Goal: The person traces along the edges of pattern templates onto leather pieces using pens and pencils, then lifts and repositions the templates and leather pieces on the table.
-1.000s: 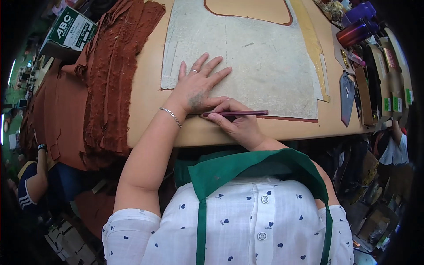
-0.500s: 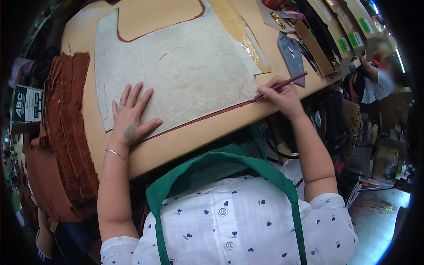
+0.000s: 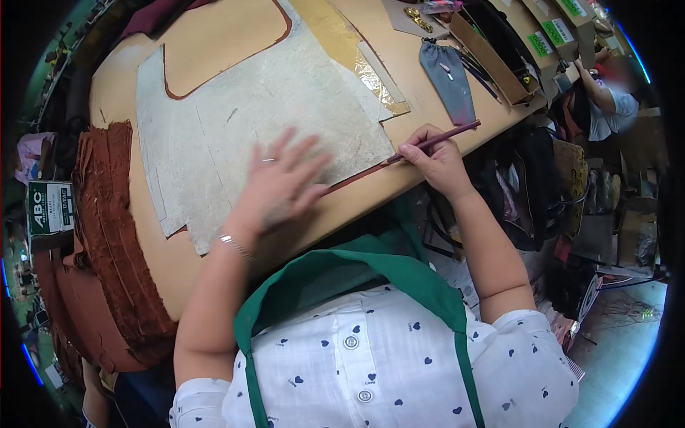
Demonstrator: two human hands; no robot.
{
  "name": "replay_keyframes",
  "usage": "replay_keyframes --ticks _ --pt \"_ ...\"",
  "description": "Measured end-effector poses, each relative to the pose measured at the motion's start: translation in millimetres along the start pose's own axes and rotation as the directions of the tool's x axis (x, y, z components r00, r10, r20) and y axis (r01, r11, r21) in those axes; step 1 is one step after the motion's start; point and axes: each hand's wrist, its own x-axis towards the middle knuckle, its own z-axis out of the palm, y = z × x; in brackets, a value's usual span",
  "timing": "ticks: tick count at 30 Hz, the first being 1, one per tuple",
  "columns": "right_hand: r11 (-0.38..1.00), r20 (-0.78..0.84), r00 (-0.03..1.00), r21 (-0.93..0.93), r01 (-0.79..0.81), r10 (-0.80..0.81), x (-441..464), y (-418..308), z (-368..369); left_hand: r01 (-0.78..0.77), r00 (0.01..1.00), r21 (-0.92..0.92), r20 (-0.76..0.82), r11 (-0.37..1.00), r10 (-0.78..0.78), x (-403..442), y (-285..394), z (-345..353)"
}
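A large grey-white pattern sheet (image 3: 214, 150) with a deep cutout lies flat on the tan table. Along its near edge a strip of reddish-brown material (image 3: 351, 181) shows from underneath. My left hand (image 3: 285, 182) is over the middle of the sheet, fingers spread and blurred by motion; whether it touches the sheet I cannot tell. Between the fingers of my right hand (image 3: 437, 158) is a dark red pencil (image 3: 446, 135), held slanted. Its point meets the near right edge of the sheet.
Stacked reddish-brown pieces (image 3: 107, 228) hang over the table's left edge, beside a green ABC box (image 3: 50, 207). At the right lie a grey pouch (image 3: 448, 78) and a long cardboard box (image 3: 492, 57). Yellow tape (image 3: 335, 43) runs along the sheet. Another person (image 3: 610, 107) is at far right.
My left hand has slid right, from the sheet's left end toward its middle. The sheet's left end now sits nearer me, uncovering some reddish-brown material. My right hand keeps the pencil at the edge.
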Motion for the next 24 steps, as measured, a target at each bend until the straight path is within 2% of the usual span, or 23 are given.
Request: replay_keyframes --ticks 2,3,5,8,12,14,16,17,18,20,22,24 --pt "1.0 -0.016 1.0 0.02 -0.016 0.016 -0.7 0.5 -3.7 -0.03 0.995 -0.107 0.091 0.994 0.039 22.2 22.8 11.0" --pt "0.999 -0.073 0.997 -0.044 0.027 -0.03 -0.8 2.4 -10.6 -0.043 0.989 -0.162 0.135 0.986 0.065 27.4 27.9 14.6" --pt "0.979 -0.178 0.975 -0.177 0.105 -0.137 1.9 3.0 -26.2 -0.024 0.993 -0.174 0.106 0.984 0.043 26.4 30.7 15.6" --pt "0.99 -0.239 0.96 -0.035 0.139 -0.143 -0.1 -8.5 -23.6 -0.026 0.996 -0.188 0.08 0.982 0.042 29.1 32.8 14.8" --pt "0.984 -0.289 0.956 0.148 0.097 -0.051 9.8 1.2 0.7 -0.012 0.999 -0.275 0.033 0.961 0.021 30.0 28.3 16.3" --pt "0.957 -0.298 0.955 0.281 0.07 0.018 13.8 11.1 12.0 -0.011 0.997 -0.304 -0.076 0.953 -0.013 21.1 21.7 18.0" --pt "0.952 -0.324 0.943 0.304 0.03 0.074 16.8 10.0 22.8 0.008 0.978 -0.331 -0.196 0.944 -0.077 0.5 1.9 22.1" --pt "0.947 -0.296 0.954 0.316 0.05 0.048 19.2 5.3 30.6 0.027 0.947 -0.288 -0.298 0.957 -0.117 -13.0 -9.0 14.2" --pt "0.942 -0.279 0.96 0.328 0.07 0.025 20.7 -1.9 39.6 0.109 0.922 -0.283 -0.33 0.953 -0.203 -31.2 -24.1 6.8" --pt "0.973 -0.137 0.99 0.22 0.07 -0.041 24.3 -14.7 62.7 0.226 0.853 -0.288 -0.402 0.931 -0.332 -74.1 -61.2 -7.8" --pt "0.97 0.058 0.988 0.208 0.129 -0.143 25.9 -28.6 105.5 0.375 0.727 -0.327 -0.477 0.868 -0.493 -120.5 -98.4 -17.8" --pt "0.97 0.263 0.948 0.209 0.123 -0.177 26.5 -40.3 152.4 0.508 0.7 -0.244 -0.442 0.826 -0.561 -161.3 -129.5 -34.8"
